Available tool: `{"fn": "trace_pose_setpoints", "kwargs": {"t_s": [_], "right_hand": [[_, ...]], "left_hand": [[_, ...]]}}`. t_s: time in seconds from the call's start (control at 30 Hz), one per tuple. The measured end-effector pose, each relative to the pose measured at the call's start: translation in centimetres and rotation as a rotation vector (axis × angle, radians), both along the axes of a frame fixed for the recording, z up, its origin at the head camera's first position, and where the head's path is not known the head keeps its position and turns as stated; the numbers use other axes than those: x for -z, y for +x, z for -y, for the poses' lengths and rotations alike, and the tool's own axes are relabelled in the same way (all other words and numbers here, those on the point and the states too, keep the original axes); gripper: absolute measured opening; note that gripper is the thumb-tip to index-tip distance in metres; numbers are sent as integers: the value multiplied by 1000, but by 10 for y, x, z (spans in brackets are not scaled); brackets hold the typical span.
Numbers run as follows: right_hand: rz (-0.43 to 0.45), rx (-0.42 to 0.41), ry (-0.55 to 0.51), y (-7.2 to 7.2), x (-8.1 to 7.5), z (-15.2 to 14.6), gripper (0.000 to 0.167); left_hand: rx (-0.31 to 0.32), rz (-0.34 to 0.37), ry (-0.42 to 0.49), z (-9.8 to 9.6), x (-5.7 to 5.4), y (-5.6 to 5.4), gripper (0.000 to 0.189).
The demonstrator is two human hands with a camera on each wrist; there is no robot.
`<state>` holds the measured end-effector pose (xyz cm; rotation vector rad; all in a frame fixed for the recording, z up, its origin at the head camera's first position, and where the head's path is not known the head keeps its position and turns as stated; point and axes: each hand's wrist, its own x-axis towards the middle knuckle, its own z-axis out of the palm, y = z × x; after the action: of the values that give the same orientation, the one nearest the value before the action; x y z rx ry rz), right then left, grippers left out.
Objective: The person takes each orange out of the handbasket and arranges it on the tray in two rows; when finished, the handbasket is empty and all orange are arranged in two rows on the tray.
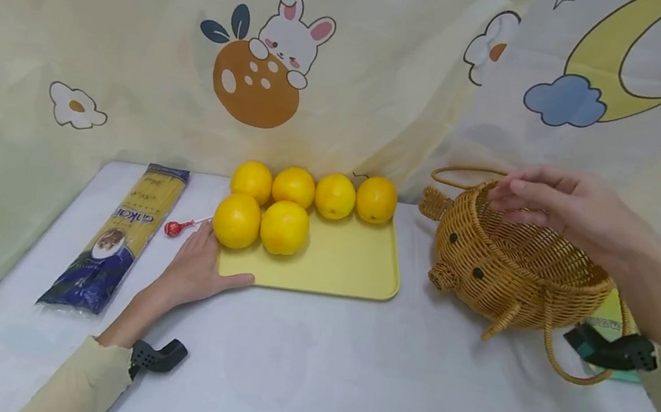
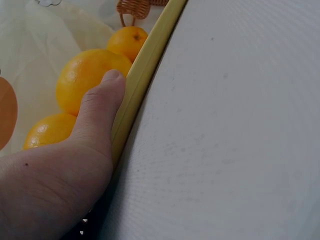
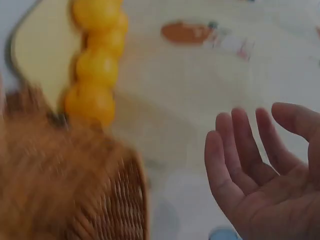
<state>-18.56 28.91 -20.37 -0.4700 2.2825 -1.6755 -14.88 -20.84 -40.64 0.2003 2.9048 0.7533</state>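
A yellow tray (image 1: 348,258) carries several oranges (image 1: 285,228), a full row along its back and more at front left. My left hand (image 1: 196,264) rests against the tray's front left corner, fingers extended along the left side. In the left wrist view, the thumb (image 2: 100,107) lies straight along the tray's rim beside the oranges. At the right, my right hand (image 1: 568,206) is raised over the opening of a pig-shaped wicker basket (image 1: 500,274). The right wrist view shows that hand (image 3: 270,180) with fingers loosely bent, thumb apart and nothing held; the basket there is blurred.
Left of the tray lies a blue and yellow pasta packet (image 1: 113,241), with a red lollipop (image 1: 174,228) between them. A green item (image 1: 609,315) is partly hidden behind the basket. A patterned cloth (image 1: 377,63) hangs behind the white-covered table (image 1: 305,373).
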Motion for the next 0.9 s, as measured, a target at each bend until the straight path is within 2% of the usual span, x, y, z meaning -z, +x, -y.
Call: {"fn": "trace_pose_setpoints", "kwargs": {"t_s": [0.07,0.17,0.33,0.47,0.57,0.7,0.8,0.9], "right_hand": [[18,12,109,-23,-10,-13,22],[34,39,179,-50,-16,-36,22],[43,15,368,-76,-11,-60,24],[106,-72,510,-84,3,-61,35],[150,-129,553,-84,14,-56,46],[206,-236,632,-85,23,-49,53],[289,-344,691,-89,28,-44,53],[370,-417,730,-94,32,-40,57]], "left_hand": [[-1,3,1,1,1,0,126],[-4,9,-4,1,1,0,126],[-6,12,-5,1,2,-1,127],[-10,15,-5,1,2,-1,127],[-11,14,-4,1,2,-1,127],[-7,7,-6,1,3,-1,126],[-3,3,-10,1,2,-1,126],[-2,-2,-8,1,2,0,126]]}}
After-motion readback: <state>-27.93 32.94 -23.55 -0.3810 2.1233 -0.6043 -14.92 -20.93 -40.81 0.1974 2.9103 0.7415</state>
